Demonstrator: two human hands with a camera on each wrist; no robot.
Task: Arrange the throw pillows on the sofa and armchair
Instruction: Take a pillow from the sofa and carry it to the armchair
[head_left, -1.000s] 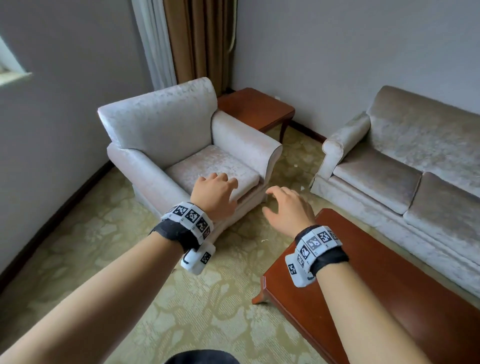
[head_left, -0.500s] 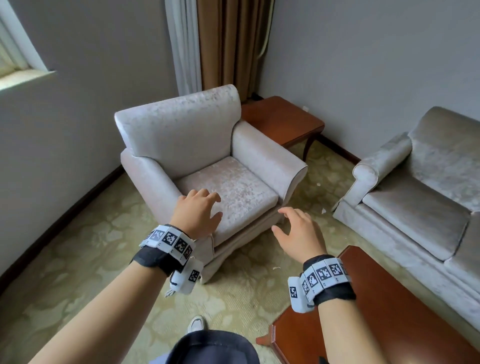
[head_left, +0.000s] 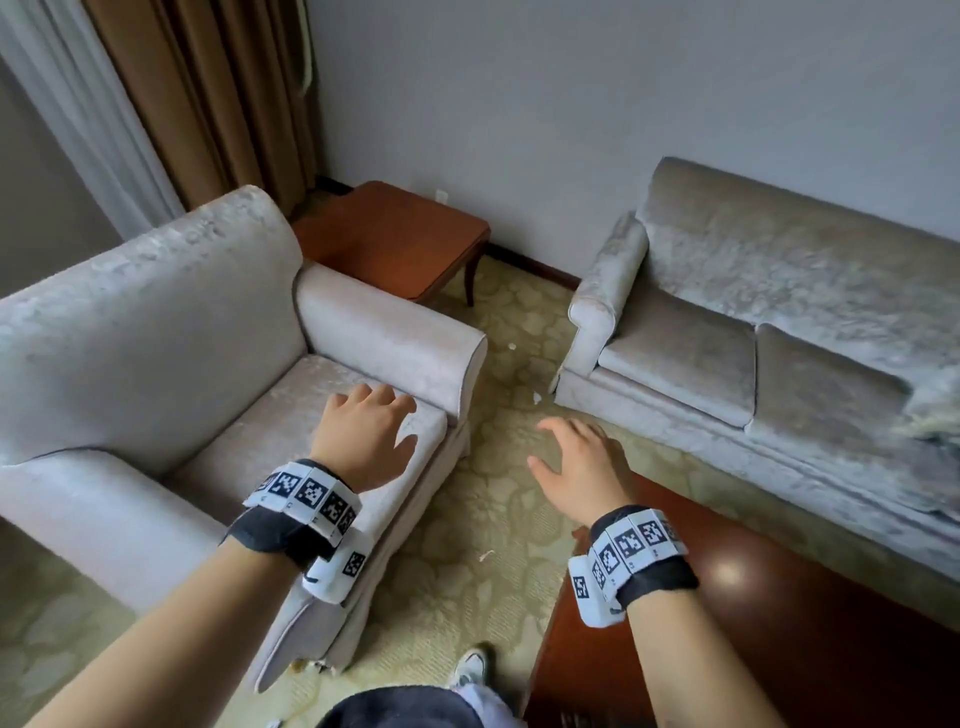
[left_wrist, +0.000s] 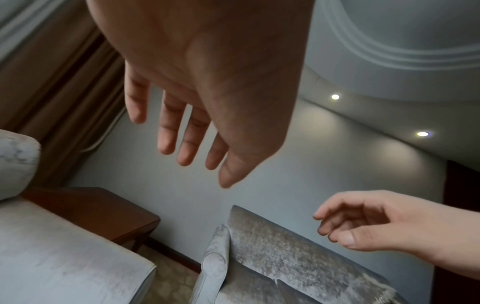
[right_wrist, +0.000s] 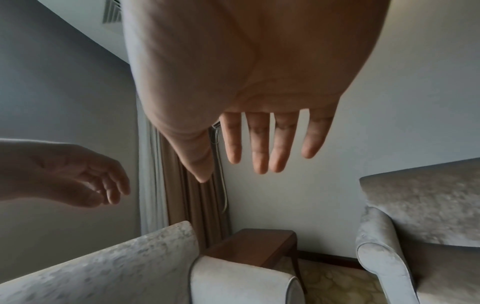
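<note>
- The left hand (head_left: 363, 439) hangs over the front of the armchair (head_left: 156, 332) seat, fingers loosely spread and holding nothing; the left wrist view shows the same slack, empty palm
- The right hand (head_left: 582, 470) hovers over the carpet (head_left: 498, 499) between armchair and sofa (head_left: 779, 332), fingers relaxed and splayed, also empty; the right wrist view confirms straight fingers with nothing in them
- The only pillow-like thing in view is a pale, fuzzy throw pillow (head_left: 935, 410) at the far right edge of the head view, lying on the sofa's second seat cushion; it is cut off by the frame, so its shape and how it sits cannot be told
- The armchair seat shows no pillow; the sofa's near cushion shows none either
- By these views the task looks barely begun or between steps: nothing is in either hand and the armchair has yet to receive a pillow; whether more pillows lie further along the sofa cannot be told
- Likely still to do: reach right to the pillow, carry one to the armchair, and prop the others upright against the sofa back
- A dark wooden bench (head_left: 779, 623) stands just before the sofa, below the right wrist; a side table (head_left: 395, 239) fills the corner by the curtain (head_left: 208, 93)
</note>
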